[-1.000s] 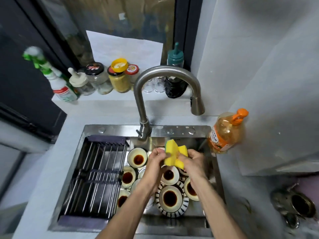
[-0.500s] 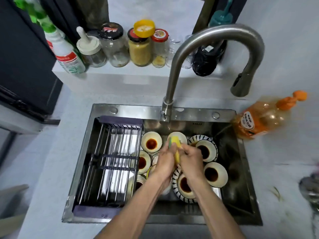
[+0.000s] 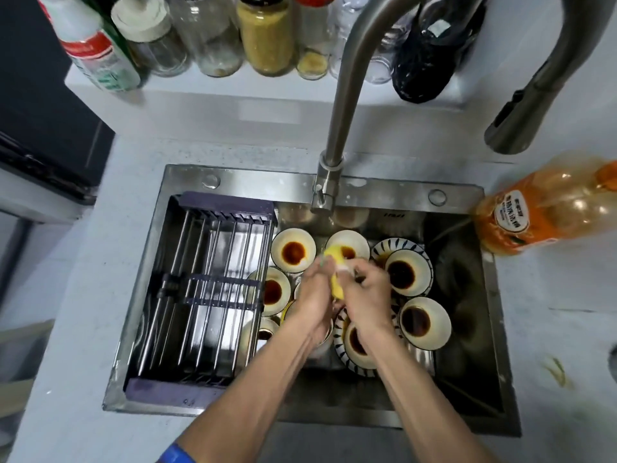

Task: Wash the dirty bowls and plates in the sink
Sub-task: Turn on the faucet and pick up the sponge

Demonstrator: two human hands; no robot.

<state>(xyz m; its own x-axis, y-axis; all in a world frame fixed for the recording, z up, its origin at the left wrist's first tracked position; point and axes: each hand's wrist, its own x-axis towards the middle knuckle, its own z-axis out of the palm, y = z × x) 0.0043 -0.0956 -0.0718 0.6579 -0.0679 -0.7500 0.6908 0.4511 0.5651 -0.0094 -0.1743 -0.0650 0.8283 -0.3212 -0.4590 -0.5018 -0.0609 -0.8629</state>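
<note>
In the head view, both hands are meeting over the middle of the sink (image 3: 233,182), with the left hand (image 3: 314,295) and the right hand (image 3: 367,295) curling their fingers around a yellow sponge (image 3: 335,272) and squeezing it between them. The sponge is sticking up from between the two hands, its top end just in front of a small white bowl (image 3: 354,243) at the back. Dirty bowls are sitting on the sink floor around and under the hands, each holding a dark brown pool of sauce; one (image 3: 293,250) is lying at the back left, another (image 3: 424,322) at the right. A bowl (image 3: 405,272) is resting on a plate (image 3: 384,248) with a dark striped rim. A metal drying rack (image 3: 200,289) is filling the left part of the sink. The faucet (image 3: 340,111) is arching overhead from the back rim. An orange soap bottle (image 3: 547,208) is lying on the surface to the right, and jars (image 3: 265,35) are lining the ledge behind.
</note>
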